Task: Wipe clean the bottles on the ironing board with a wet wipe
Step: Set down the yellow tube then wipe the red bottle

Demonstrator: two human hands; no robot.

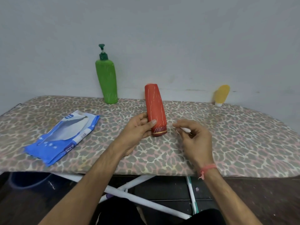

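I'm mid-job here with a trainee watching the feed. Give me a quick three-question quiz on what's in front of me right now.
1. True or false: the red bottle is standing on its own, with no hand on it.
2. Which bottle stands at the far right of the ironing board? A) green pump bottle B) yellow bottle C) the red one
3. Fill in: the right hand pinches a small white ____ in its fingers.

Key
1. False: the left hand grips it near its lower end.
2. B; it stands cap down against the wall.
3. Wipe, taken presumably from the blue wipe pack lying on the left.
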